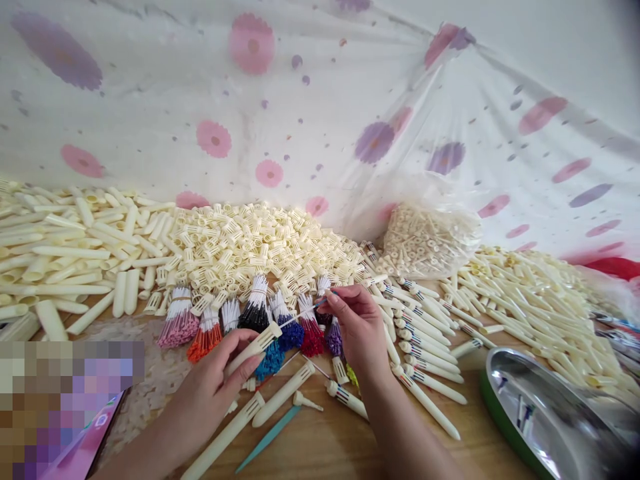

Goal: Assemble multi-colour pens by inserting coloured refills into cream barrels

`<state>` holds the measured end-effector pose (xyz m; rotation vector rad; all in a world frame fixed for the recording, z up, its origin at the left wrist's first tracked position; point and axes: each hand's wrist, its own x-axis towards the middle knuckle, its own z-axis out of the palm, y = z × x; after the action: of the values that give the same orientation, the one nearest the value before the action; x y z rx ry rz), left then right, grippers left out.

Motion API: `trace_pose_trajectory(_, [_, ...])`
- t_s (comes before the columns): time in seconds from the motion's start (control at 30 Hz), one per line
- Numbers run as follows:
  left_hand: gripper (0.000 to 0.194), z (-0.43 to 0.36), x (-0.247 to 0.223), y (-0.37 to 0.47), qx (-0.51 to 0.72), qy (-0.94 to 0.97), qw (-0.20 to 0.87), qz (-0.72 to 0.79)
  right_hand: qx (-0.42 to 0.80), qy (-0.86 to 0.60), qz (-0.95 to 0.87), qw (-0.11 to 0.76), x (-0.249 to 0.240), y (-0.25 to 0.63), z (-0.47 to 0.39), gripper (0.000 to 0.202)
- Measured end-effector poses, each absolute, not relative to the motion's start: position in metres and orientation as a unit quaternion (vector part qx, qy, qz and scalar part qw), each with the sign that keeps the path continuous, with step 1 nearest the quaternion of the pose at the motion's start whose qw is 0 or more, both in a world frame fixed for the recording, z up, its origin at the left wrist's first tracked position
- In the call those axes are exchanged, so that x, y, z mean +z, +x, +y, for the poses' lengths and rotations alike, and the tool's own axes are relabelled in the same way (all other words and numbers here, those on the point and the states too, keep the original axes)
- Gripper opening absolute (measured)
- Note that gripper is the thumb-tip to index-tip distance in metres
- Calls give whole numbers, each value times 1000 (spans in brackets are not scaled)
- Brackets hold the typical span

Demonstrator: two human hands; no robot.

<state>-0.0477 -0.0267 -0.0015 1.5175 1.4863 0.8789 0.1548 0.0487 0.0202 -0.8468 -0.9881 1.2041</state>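
A cream pen barrel (pixel 257 345) is held tilted in the left hand (pixel 220 381), its slotted end pointed up toward the right; the fingers (pixel 245 375) are closed around it. A thin refill (pixel 301 315) is pinched by its blue end between the thumb and fingers of the right hand (pixel 361 327). Its white end is brought to the barrel's slotted end; whether it is inserted cannot be told. Both are held above the tabletop (pixel 320 457), in front of bundled coloured refills (pixel 254 317). Behind these, slotted cream parts (pixel 265 243) are heaped. Pens (pixel 430 353) are laid in a row beyond the right hand, near a metal tray (pixel 493 400).
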Motion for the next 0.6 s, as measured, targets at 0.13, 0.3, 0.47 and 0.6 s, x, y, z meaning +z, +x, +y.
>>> trace_pose_trajectory(0.13, [23, -28, -1, -47, 350, 606, 412, 584, 579, -355, -412, 608, 18, 146, 46, 18])
trace_pose_trajectory(0.3, [25, -29, -1, -46, 323, 613, 419, 587, 589, -351, -419, 595, 13, 141, 43, 18])
trace_pose_trajectory(0.47, [24, -29, -2, -46, 333, 616, 408, 585, 600, -371, -435, 559, 11, 134, 37, 21])
trace_pose_trajectory(0.6, [23, -30, -1, -47, 344, 619, 393, 587, 605, -394, -464, 513, 9, 126, 32, 22])
